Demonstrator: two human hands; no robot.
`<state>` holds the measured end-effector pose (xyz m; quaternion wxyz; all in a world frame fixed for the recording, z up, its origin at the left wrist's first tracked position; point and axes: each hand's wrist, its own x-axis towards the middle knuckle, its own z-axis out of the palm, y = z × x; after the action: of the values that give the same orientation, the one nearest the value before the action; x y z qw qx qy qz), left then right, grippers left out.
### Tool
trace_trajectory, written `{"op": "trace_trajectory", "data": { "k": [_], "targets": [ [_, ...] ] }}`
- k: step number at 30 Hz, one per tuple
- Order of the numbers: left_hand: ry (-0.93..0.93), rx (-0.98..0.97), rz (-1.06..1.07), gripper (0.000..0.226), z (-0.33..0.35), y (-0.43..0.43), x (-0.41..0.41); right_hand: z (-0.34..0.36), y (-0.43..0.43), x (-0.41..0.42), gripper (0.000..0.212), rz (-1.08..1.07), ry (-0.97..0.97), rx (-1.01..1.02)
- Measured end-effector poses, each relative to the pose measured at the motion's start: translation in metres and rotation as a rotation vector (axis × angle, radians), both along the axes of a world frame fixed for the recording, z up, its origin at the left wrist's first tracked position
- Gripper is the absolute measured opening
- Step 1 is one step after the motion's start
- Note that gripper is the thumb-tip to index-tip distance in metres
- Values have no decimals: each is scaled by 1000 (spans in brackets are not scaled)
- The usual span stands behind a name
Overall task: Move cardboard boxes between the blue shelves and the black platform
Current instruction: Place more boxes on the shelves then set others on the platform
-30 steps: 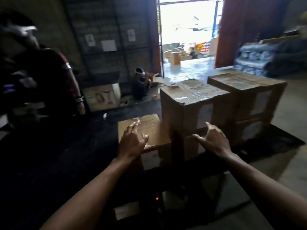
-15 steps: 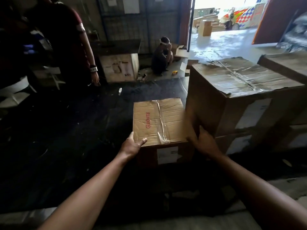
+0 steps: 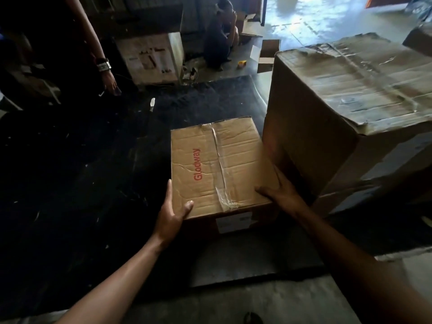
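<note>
tall box [image 3: 346, 118] crowding right, left open

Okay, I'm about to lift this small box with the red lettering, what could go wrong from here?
Your right hand sits in the tight gap between the small cardboard box and the large cardboard box beside it, so knuckles could scrape or get pinched. Both it and your left hand grip only the near corners, so the far end may dip as it leaves the black platform.

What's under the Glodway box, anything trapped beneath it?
The Glodway box rests on the black platform; left hand and right hand grip its near corners. Directly beneath it is covered, so nothing trapped can be confirmed.
</note>
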<state>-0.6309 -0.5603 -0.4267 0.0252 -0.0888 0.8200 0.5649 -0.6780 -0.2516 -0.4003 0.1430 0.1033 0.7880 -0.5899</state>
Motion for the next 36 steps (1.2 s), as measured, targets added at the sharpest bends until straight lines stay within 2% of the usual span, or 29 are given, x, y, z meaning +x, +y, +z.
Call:
{"op": "trace_trajectory", "data": {
  "k": [4,9,14,23,27,30,36],
  "targets": [
    [3,66,-102,105,-2,-12,10,3,-5,4,88,-32,9,-40],
    [33,71,-158,105,-9,-35,7,-5,-26,35,98,-135,46,34],
    [76,90,-316,97,-12,-73,4,-13,-68,98,98,-306,104,20],
    [88,106,-562,111,35,-97,23,24,-117,206,95,-591,119,77],
    [100,99,-660,111,36,-90,44,31,-120,254,105,-698,128,71],
    [91,87,-712,100,40,-90,66,32,-128,288,108,-742,120,25],
    [132,92,-863,108,56,-82,106,41,-147,367,117,-867,196,-25]
  ]
}}
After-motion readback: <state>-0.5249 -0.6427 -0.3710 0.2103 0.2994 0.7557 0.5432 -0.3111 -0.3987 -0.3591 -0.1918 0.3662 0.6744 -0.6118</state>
